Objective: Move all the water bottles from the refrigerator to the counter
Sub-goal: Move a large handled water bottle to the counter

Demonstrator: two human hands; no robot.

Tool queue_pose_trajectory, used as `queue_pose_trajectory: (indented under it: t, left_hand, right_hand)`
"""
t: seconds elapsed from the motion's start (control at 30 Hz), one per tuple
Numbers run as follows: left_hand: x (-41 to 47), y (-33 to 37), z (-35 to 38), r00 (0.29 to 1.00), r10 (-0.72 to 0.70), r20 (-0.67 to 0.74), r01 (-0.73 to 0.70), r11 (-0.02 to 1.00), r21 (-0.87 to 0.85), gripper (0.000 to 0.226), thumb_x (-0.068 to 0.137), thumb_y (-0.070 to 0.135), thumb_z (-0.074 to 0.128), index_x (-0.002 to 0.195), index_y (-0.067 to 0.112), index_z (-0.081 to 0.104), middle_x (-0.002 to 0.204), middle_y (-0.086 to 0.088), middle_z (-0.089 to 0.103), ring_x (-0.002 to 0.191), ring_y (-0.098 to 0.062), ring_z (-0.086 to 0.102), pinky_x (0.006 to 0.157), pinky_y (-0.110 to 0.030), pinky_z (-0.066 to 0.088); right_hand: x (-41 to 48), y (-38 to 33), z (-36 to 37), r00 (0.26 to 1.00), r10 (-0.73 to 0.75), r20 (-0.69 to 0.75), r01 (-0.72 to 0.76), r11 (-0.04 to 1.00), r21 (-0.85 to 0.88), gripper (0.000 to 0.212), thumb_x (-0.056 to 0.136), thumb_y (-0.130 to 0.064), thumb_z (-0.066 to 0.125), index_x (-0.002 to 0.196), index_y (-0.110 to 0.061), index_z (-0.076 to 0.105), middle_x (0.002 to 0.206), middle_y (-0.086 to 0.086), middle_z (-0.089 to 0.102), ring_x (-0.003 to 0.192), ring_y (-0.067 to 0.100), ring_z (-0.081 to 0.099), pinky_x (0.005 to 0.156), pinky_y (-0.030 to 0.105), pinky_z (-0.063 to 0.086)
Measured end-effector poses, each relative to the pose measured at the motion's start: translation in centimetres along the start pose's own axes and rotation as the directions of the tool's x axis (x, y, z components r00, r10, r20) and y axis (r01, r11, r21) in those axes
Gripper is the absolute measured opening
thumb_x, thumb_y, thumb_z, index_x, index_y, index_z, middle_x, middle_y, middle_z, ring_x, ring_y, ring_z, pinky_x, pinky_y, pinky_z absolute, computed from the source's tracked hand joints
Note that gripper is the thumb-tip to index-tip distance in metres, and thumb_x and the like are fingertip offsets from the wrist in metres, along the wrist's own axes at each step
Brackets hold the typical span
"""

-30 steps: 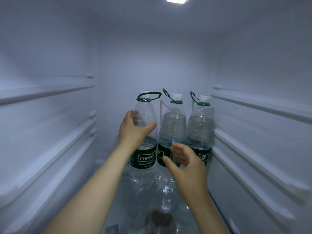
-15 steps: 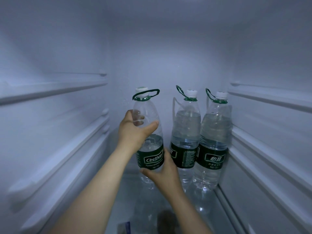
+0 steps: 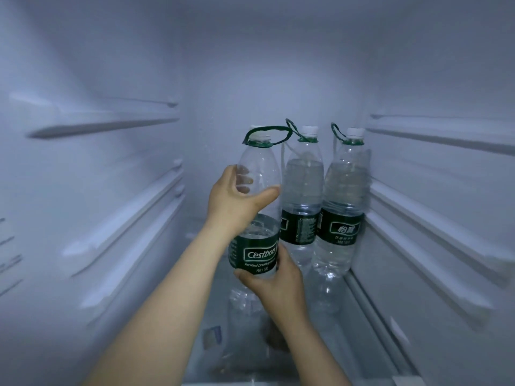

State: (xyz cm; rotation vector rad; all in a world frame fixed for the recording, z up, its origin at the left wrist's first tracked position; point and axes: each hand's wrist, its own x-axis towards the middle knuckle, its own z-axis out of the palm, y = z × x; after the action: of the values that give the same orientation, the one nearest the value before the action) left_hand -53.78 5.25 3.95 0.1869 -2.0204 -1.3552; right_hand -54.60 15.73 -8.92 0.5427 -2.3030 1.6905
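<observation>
While left hand (image 3: 234, 201) grips the half-full Cestbon bottle (image 3: 255, 253) at its shoulder and right hand (image 3: 276, 285) curls under its base, it looks lifted off the glass shelf (image 3: 359, 310). Pull straight back, upright. Carry loop (image 3: 267, 135) sits near the middle bottle (image 3: 302, 190), a likely snag. Left side is open.

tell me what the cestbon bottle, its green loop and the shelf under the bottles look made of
Cestbon bottle: clear thin plastic, glossy; the left hand has fingers showing through its wall.
Green loop: matte flexible plastic, probably; it is a thin bent band.
Shelf: likely glass, smooth and shiny; the standing bottles mirror in it.
</observation>
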Motion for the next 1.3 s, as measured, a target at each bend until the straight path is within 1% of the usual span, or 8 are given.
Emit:
queue_pose_trajectory:
  t: [0.17,0.33,0.7,0.8,0.87,1.03,1.17,1.3]
  left_hand:
    - [-2.9,1.2,-1.0,0.995,0.043,0.089,-0.042,0.999,-0.01,0.059,0.069,0.046,0.082,0.113,0.022,0.051,0.109,0.005,0.061,0.097,-0.01,0.06,0.076,-0.023,0.05]
    - [-6.4,2.7,-2.0,0.979,0.086,0.183,-0.074,0.995,-0.07,0.067,0.067,0.047,0.082,0.118,0.02,0.05,0.114,0.004,0.06,0.099,-0.01,0.06,0.078,-0.024,0.05]
    - [-13.4,6.6,-3.8,0.929,0.178,0.324,-0.138,0.98,-0.143,0.069,0.06,0.054,0.083,0.115,0.022,0.055,0.11,0.007,0.065,0.098,-0.012,0.063,0.083,-0.032,0.054]
    - [-15.5,9.0,-4.1,0.91,0.218,0.352,-0.149,0.965,-0.214,0.058,0.064,0.047,0.084,0.109,0.022,0.057,0.105,0.007,0.068,0.094,-0.008,0.064,0.079,-0.025,0.053]
    - [-17.0,10.8,-4.3,0.885,0.269,0.38,-0.172,0.947,-0.27,0.051,0.065,0.045,0.084,0.105,0.027,0.057,0.102,0.009,0.068,0.092,-0.005,0.065,0.078,-0.023,0.053]
    - [-20.8,16.0,-5.2,0.802,0.369,0.469,-0.179,0.899,-0.4,0.066,0.05,0.064,0.077,0.103,0.028,0.061,0.101,0.006,0.072,0.095,-0.013,0.069,0.086,-0.045,0.056]
    - [-24.7,20.1,-5.3,0.709,0.443,0.549,-0.13,0.847,-0.515,0.063,0.048,0.06,0.076,0.102,0.029,0.063,0.1,0.007,0.072,0.096,-0.014,0.069,0.083,-0.04,0.056]
    - [-28.8,23.9,-5.1,0.619,0.523,0.586,-0.113,0.797,-0.593,0.063,0.055,0.058,0.074,0.106,0.023,0.064,0.105,0.0,0.068,0.102,-0.023,0.067,0.091,-0.05,0.055]
  right_hand:
    - [-4.0,-1.4,-1.5,0.998,0.043,-0.053,-0.044,0.999,-0.022,0.064,0.052,-0.05,0.083,0.108,-0.035,0.057,0.099,-0.018,0.069,0.092,-0.005,0.063,0.082,0.028,0.055]
    - [-8.3,-3.1,-3.1,0.989,0.108,-0.105,-0.116,0.991,-0.073,0.06,0.053,-0.046,0.085,0.103,-0.044,0.052,0.096,-0.022,0.067,0.089,-0.009,0.062,0.079,0.023,0.054]
    - [-16.9,-7.0,-7.4,0.97,0.161,-0.18,-0.188,0.972,-0.144,0.065,0.042,-0.051,0.085,0.1,-0.038,0.057,0.095,-0.015,0.07,0.085,-0.002,0.066,0.074,0.031,0.058]
    - [-18.9,-8.3,-9.5,0.965,0.158,-0.209,-0.19,0.972,-0.14,0.075,0.041,-0.048,0.089,0.106,-0.033,0.056,0.101,-0.013,0.066,0.088,-0.001,0.065,0.069,0.02,0.056]
    - [-20.5,-9.7,-11.2,0.96,0.159,-0.23,-0.184,0.979,-0.092,0.076,0.045,-0.037,0.092,0.108,-0.033,0.05,0.102,-0.014,0.065,0.086,-0.005,0.063,0.064,0.012,0.052]
    - [-24.9,-13.7,-16.6,0.972,0.124,-0.2,-0.138,0.989,-0.055,0.074,0.052,-0.028,0.094,0.111,-0.034,0.049,0.101,-0.014,0.07,0.088,-0.005,0.066,0.071,0.014,0.053]
    - [-29.2,-16.4,-20.8,0.978,0.099,-0.185,-0.108,0.993,-0.038,0.081,0.05,-0.033,0.094,0.118,-0.035,0.051,0.109,-0.015,0.07,0.098,0.002,0.068,0.084,0.028,0.057]
    - [-34.0,-18.8,-24.5,0.962,0.08,-0.263,-0.098,0.994,-0.056,0.077,0.049,-0.028,0.094,0.114,-0.033,0.054,0.105,-0.014,0.072,0.095,0.003,0.069,0.083,0.029,0.057]
